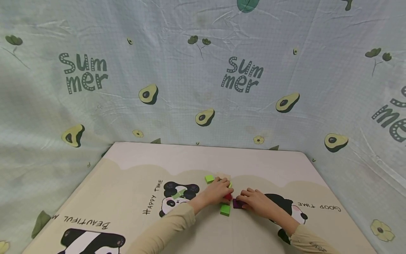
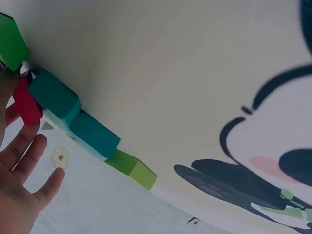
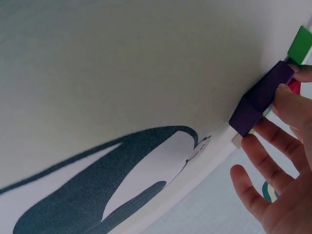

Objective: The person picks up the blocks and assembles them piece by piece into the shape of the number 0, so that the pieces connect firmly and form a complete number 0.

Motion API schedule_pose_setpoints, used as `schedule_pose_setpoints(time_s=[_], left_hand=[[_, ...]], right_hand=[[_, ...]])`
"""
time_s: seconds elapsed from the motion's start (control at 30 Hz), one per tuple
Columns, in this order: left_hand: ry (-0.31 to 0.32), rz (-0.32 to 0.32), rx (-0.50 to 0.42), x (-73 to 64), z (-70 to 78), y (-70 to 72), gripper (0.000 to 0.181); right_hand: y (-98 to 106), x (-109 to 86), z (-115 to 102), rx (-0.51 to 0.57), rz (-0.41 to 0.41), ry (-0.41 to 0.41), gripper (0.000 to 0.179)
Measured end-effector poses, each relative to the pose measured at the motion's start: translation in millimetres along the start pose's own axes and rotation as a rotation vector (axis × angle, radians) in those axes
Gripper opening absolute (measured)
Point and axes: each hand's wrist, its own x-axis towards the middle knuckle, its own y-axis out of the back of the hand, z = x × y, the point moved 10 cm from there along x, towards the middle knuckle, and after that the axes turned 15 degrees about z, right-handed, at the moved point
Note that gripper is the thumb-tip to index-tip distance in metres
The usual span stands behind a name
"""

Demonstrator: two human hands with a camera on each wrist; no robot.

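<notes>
My left hand reaches over a cluster of coloured blocks and grips a red block, its thumb mostly out of sight in the left wrist view. Two teal blocks and a lime block lie in a row beside the red one. Just to the right, my right hand pinches a dark purple block between thumb and fingers, low over the tabletop. A bright green block sits on the near side of the cluster, between the hands.
Another lime block and a pale block lie at the cluster's far side, partly behind the left hand. The table cover is printed with pandas. A hanging avocado-print cloth borders the table's back and sides.
</notes>
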Motion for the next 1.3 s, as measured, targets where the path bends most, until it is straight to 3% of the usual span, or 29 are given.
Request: schedule_pose_setpoints(time_s=[0.2,0.9,1.17,1.3], left_hand=[[-0.011,-0.014,0.060,0.6,-1.7,1.2,0.033],[-0.017,0.023,0.009,-2.9,0.8,0.8,0.041],[-0.028,0.059,-0.003,-14.7,-1.6,11.8,0.027],[-0.049,0.069,-0.073,-26.0,1.6,20.3,0.018]], right_hand=[[0.4,1.2,0.1,-0.002,0.002,-0.001,0.025],[3.5,1.7,-0.5,-0.003,0.018,0.007,0.025],[3.3,1.8,-0.2,0.011,0.024,0.010,0.024],[2.9,1.3,0.1,0.016,0.020,0.006,0.024]])
